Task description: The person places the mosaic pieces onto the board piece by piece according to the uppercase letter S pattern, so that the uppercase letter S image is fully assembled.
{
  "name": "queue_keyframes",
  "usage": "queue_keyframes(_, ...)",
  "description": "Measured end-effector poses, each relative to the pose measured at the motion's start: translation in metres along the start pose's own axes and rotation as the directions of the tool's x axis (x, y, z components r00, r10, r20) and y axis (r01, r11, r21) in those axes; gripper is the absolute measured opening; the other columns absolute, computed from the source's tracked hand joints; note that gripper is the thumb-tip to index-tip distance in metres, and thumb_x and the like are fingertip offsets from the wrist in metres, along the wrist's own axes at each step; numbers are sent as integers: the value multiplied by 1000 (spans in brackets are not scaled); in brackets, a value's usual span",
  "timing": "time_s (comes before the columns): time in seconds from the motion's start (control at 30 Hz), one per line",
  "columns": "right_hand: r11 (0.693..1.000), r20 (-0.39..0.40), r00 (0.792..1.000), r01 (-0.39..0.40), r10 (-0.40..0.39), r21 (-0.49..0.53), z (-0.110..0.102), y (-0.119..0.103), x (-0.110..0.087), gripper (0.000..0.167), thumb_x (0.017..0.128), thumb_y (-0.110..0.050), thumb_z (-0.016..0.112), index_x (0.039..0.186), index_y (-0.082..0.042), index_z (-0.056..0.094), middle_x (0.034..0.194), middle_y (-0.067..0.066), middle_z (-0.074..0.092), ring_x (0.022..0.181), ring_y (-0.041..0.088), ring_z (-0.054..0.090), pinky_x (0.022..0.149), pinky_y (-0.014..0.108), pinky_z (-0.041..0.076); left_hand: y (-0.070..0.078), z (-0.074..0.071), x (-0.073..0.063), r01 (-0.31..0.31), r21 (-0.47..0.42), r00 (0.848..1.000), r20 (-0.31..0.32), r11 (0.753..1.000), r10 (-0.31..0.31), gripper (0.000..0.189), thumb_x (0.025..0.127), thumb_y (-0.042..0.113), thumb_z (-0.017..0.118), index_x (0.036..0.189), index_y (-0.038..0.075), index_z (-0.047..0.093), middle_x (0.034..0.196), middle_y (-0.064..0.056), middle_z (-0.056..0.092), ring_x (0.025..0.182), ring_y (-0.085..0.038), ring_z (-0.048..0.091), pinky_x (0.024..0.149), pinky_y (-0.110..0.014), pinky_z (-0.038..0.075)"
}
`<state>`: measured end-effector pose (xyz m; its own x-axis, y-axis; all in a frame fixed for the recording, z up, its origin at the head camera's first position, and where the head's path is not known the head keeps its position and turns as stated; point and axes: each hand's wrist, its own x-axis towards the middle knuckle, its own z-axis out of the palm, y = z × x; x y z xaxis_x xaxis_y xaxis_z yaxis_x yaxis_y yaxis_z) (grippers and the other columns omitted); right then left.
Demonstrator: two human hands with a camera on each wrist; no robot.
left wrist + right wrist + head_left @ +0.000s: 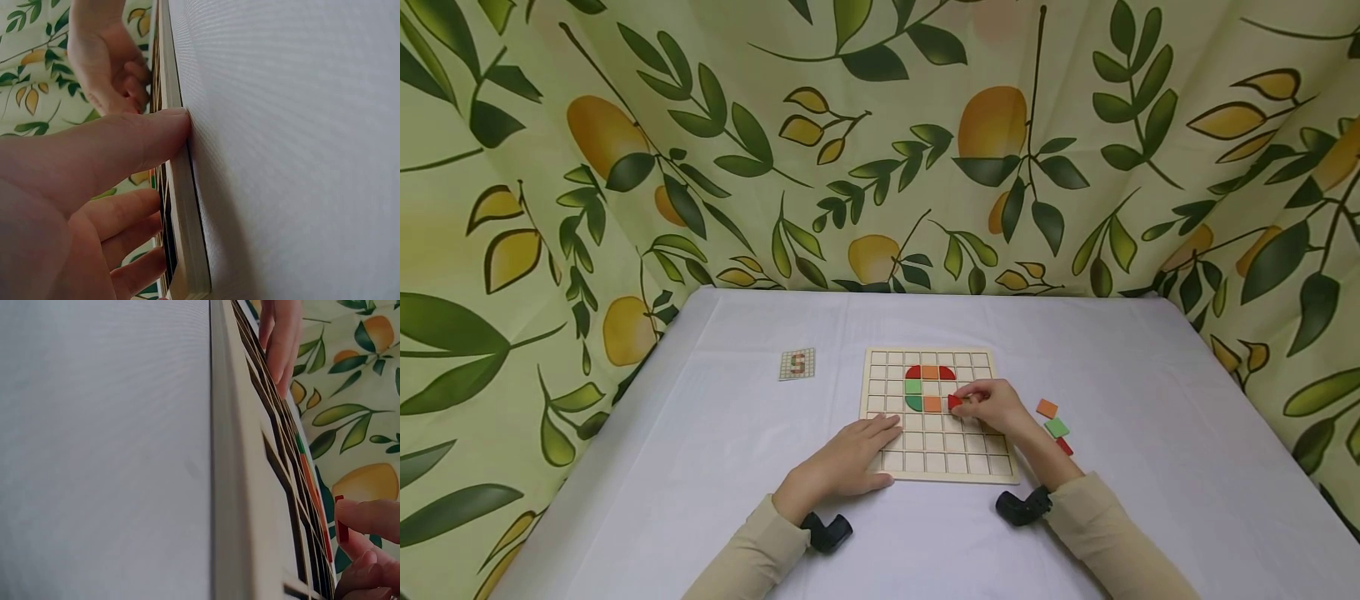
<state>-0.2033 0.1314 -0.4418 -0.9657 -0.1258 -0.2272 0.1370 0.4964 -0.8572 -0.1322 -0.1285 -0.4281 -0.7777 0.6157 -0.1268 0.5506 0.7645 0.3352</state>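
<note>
A wooden grid board (pixel 951 462) lies on the table, holding red, orange and green tiles near its middle. Between thumb and fingertips, my right hand (pixel 996 404) pinches a red tile (pixel 341 519) over the board, right of an orange tile (pixel 932 404). In the right wrist view this tile stands on edge, apart from the grid. My left hand (pixel 850 454) rests at the board's lower left corner with fingers extended over the grid. Its thumb (pixel 165 128) touches the board's near edge in the left wrist view.
Right of the board lie loose orange (pixel 1047 408), green (pixel 1056 427) and red (pixel 1064 446) tiles, near my right forearm. A small pattern card (pixel 797 364) lies to the board's left. A leaf-and-fruit curtain (pixel 880 167) hangs behind the white-covered table (pixel 700 467).
</note>
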Motion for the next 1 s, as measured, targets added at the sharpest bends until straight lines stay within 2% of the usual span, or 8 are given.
queue_keyframes(0.2,1000,-10,1000,15,-15,-12,3,-1,2,27,78,-8,76,102,4,70,61,-4,40,60,10,38,50,19,30,0,0,0,2,2,1000,0,1000,-2,64,89,29,65,145,8,42,156,-8,38,146,-31,35,118,-47,32)
queue_keyframes(0.63,998,-25,999,-27,26,-48,7,-4,6,25,77,-7,77,100,2,71,61,-3,42,60,11,38,49,20,29,1,0,0,9,-5,1000,2,1000,-9,64,89,29,65,145,9,42,156,-8,37,146,-30,34,118,-47,32)
queue_keyframes(1.0,997,-17,1000,3,-5,-77,7,-5,7,26,76,-7,78,100,3,72,59,-4,39,56,11,37,48,20,28,-1,2,1,6,5,1000,1,1000,-6,64,89,30,64,146,9,41,156,-7,37,146,-29,34,119,-46,32)
